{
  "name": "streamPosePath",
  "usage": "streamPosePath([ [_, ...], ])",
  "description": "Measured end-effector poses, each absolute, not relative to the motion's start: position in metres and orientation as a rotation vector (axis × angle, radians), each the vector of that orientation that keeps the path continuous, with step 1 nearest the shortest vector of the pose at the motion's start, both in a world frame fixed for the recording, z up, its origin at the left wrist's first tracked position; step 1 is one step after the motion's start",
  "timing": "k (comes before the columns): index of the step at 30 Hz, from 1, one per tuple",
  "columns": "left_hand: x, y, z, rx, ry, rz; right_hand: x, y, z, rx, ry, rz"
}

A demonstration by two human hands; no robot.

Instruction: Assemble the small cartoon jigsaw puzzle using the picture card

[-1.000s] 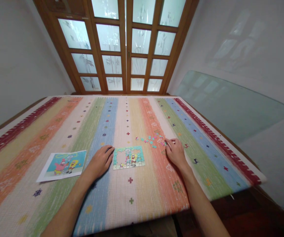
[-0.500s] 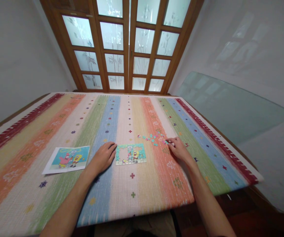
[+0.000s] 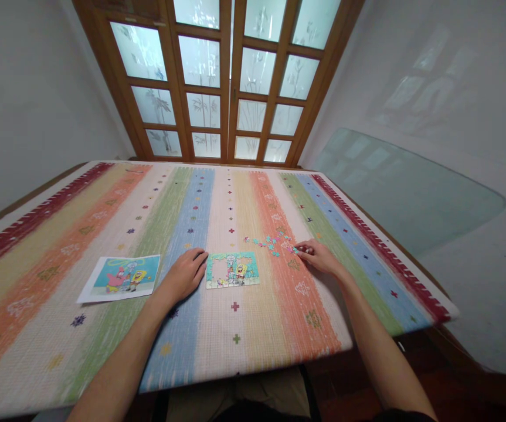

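A partly assembled jigsaw puzzle [image 3: 246, 280] lies on the striped tablecloth, with gaps in its picture at the left and upper right. My left hand [image 3: 186, 274] rests at its left edge, fingers loosely stretched, nothing in them. To the upper right are scattered several loose puzzle pieces [image 3: 272, 241], mostly teal with some pink. My right hand [image 3: 317, 256] is at the right end of this scatter. Its thumb and fingers are pinched together around a small teal puzzle piece [image 3: 295, 250], partly hidden by the fingertips.
A printed cartoon picture [image 3: 123, 278] on white paper lies left of my left hand. The striped tablecloth [image 3: 235, 328] covers the wide table. Beyond its far edge stand wooden glass-paned doors [image 3: 230, 88], with white walls at both sides.
My right hand has stayed by the loose pieces, its fingers slightly shifted. The left hand keeps its place at the puzzle's edge. The whole view has tilted a little.
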State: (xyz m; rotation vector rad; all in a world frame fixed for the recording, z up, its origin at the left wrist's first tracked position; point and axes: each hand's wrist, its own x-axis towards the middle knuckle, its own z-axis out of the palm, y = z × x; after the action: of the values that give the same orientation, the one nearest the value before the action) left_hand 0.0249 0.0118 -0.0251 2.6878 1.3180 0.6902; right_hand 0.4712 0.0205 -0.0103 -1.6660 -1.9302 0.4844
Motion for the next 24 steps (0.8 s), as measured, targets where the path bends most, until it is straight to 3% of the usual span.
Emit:
streamPosePath([
  [24, 0.023, 0.013, -0.026, 2.658, 1.316, 0.69, 0.454, 0.025, 0.02, -1.635, -1.65, 1.044],
])
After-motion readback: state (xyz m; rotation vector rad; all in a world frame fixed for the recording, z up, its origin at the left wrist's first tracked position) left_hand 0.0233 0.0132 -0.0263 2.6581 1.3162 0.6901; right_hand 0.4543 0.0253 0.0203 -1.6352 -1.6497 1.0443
